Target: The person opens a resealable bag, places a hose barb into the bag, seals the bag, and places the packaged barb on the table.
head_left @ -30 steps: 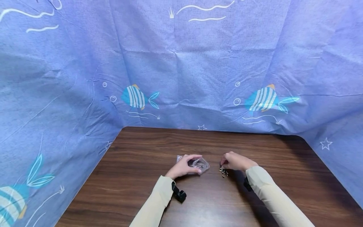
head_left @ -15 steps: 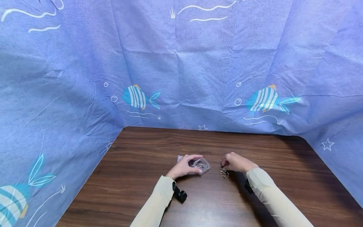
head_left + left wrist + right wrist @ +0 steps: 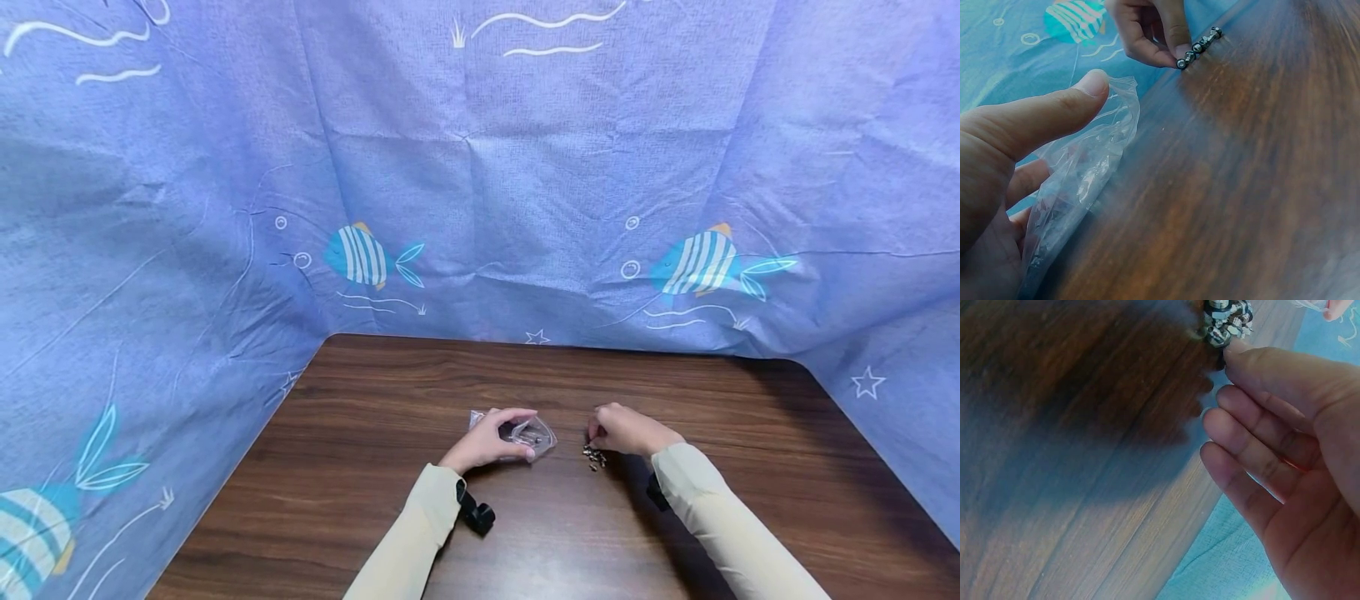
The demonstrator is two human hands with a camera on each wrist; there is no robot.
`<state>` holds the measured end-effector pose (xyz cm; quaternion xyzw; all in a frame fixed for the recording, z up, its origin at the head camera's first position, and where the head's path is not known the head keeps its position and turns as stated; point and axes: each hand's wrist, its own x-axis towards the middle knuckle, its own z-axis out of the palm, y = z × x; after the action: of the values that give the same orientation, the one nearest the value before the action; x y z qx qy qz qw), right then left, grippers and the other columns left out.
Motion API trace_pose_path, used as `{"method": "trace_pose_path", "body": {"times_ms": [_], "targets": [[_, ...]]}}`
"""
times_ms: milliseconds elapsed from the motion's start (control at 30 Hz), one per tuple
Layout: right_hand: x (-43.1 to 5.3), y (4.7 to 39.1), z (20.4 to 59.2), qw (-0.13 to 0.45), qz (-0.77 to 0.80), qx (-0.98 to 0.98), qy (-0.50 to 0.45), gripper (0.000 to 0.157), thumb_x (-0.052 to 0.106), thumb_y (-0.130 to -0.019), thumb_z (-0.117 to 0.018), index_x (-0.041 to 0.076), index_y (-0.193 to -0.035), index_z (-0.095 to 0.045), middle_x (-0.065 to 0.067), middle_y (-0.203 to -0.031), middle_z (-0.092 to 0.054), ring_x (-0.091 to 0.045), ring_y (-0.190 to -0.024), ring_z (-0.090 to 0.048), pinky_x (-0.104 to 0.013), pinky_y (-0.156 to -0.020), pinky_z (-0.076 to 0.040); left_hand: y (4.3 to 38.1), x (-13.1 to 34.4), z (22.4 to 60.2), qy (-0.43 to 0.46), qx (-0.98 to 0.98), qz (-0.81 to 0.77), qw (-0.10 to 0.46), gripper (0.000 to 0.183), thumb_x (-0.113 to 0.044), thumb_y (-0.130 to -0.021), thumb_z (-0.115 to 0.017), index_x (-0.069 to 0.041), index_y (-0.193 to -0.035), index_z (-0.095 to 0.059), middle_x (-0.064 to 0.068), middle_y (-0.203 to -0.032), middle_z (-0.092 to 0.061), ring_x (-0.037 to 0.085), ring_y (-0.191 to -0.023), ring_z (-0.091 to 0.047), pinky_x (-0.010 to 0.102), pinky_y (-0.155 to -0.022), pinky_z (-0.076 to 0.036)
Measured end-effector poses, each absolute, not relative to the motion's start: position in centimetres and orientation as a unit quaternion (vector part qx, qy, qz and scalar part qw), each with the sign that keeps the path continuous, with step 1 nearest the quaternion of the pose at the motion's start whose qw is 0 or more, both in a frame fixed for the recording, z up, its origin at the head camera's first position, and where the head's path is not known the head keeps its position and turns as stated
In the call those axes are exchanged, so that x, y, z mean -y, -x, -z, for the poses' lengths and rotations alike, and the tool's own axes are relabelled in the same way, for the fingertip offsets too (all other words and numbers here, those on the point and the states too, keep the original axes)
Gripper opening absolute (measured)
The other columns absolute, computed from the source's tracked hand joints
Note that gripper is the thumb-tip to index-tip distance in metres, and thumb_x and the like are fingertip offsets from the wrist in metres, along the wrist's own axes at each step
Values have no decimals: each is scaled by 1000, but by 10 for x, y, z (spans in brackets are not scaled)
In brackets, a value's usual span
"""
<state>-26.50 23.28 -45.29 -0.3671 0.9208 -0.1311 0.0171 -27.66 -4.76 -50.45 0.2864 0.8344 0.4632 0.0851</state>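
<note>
My left hand (image 3: 491, 440) holds a clear plastic zip bag (image 3: 1094, 169). Its thumb lies at the bag's mouth and its other fingers are behind the film. A few small metallic bits show inside the bag (image 3: 534, 437) in the head view. To the right, a little heap of small shiny metal pieces (image 3: 595, 457) lies on the table. My right hand (image 3: 628, 429) reaches down to the heap's far side, thumb and forefinger pinching at one of the metal pieces (image 3: 1217, 334). In the right wrist view the other fingers (image 3: 1241, 472) are loosely bent, and the forefinger is mostly hidden.
The dark wood-grain table (image 3: 375, 517) runs under both arms. Behind and beside it hangs a blue cloth (image 3: 540, 183) printed with fish. A black wrist camera (image 3: 476, 512) sits on the left wrist, close above the table.
The hands, the bag and the heap stay nearly in place. The right fingertips shift very slightly at the heap; the whole head view has drifted a touch.
</note>
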Motion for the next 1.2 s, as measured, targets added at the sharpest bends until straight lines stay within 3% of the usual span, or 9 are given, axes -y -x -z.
{"method": "trace_pose_path", "body": {"times_ms": [300,533,700,900,1200], "targets": [[-231,265,448,34,129,-919,372,17,3,-81,-72,11,-68,-64,9,-67,-54,2,-61,-42,-18,-57,-41,276,47,505,-287,-833,-466,84,64,-32,-76,-82,-24,-135,-57,-4,-130,-61,16,-114,-49,38,-99,-39],[-226,266,440,41,139,-912,383,27,0,-82,-69,9,-60,-56,10,-58,-42,2,-54,-32,-17,-51,-33,276,48,504,-288,-836,-459,83,64,-33,-77,-81,-24,-135,-57,-4,-130,-61,15,-113,-48,36,-98,-40],[-222,270,436,25,131,-912,389,15,4,-81,-71,9,-68,-66,7,-64,-56,1,-58,-41,-19,-54,-40,277,48,504,-289,-837,-458,80,64,-33,-77,-81,-24,-134,-57,-4,-130,-61,15,-112,-48,36,-98,-40],[-216,273,434,13,134,-909,394,15,7,-83,-70,11,-69,-66,8,-65,-56,2,-58,-42,-19,-55,-42,277,48,504,-285,-836,-462,82,64,-33,-76,-82,-25,-134,-57,-5,-129,-62,16,-113,-48,37,-99,-39],[-203,272,428,3,139,-909,392,10,9,-85,-70,11,-75,-69,5,-72,-62,-2,-65,-54,-20,-62,-49,277,48,506,-292,-836,-459,75,64,-34,-76,-82,-24,-135,-57,-3,-130,-61,15,-111,-49,37,-98,-40]]}}
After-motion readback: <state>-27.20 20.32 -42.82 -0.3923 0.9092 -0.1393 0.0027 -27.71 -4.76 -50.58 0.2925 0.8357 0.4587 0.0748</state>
